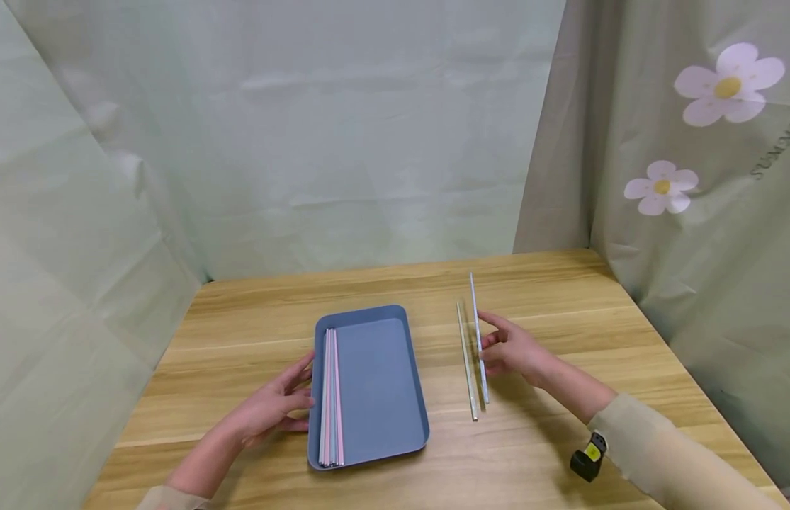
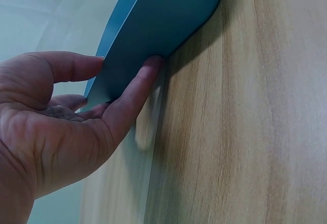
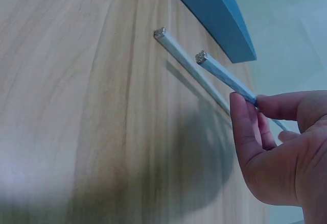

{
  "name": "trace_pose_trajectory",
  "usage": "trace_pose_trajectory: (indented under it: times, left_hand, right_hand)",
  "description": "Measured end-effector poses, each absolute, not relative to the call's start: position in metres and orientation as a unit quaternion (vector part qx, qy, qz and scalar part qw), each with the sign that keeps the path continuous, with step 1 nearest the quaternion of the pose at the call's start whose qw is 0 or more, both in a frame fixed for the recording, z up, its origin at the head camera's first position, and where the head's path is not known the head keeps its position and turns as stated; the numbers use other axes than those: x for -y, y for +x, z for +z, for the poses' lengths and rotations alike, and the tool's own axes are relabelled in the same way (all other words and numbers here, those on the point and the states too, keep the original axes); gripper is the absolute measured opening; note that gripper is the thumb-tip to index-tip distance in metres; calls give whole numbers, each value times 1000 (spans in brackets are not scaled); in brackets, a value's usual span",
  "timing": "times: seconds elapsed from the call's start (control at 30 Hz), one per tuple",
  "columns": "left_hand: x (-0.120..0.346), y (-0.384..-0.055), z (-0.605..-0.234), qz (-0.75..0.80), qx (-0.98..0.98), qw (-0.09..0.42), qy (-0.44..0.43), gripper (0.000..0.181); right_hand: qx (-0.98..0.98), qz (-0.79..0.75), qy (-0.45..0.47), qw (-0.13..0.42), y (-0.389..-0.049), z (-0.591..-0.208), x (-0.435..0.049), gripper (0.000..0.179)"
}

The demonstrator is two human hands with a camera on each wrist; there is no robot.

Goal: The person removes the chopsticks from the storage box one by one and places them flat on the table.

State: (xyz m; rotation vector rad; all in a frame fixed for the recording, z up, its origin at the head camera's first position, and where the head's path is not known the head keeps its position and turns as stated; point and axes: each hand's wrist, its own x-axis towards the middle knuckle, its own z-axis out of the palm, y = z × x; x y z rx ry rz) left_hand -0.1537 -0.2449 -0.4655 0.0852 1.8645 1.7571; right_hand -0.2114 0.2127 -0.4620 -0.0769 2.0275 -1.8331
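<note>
A blue-grey tray (image 1: 378, 382) lies on the table with several pink and pale blue chopsticks (image 1: 331, 404) along its left side. My left hand (image 1: 276, 404) rests against the tray's left wall; up close, its fingertips touch the wall (image 2: 135, 40) near the rim and base. To the right of the tray, my right hand (image 1: 512, 350) pinches a pale blue chopstick (image 1: 476, 326) between thumb and fingers, raised over the table. Beside it a pale greenish chopstick (image 1: 466, 368) lies on the wood, left of the held one.
The wood-grain table (image 1: 241, 319) is bounded by pale cloth (image 1: 369, 142) at the back and sides. White flowers (image 1: 729, 85) are printed on the right-hand cloth. A small black device (image 1: 588, 459) is at my right cuff.
</note>
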Motion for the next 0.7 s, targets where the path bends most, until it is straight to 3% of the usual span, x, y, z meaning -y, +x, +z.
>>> trace_pose_trajectory:
  times: [0.7]
  left_hand:
    - [245,-154,-468,661,-692,288,37,91]
  right_hand:
    - [-777,-594,5,206,-205,-470,-207,85]
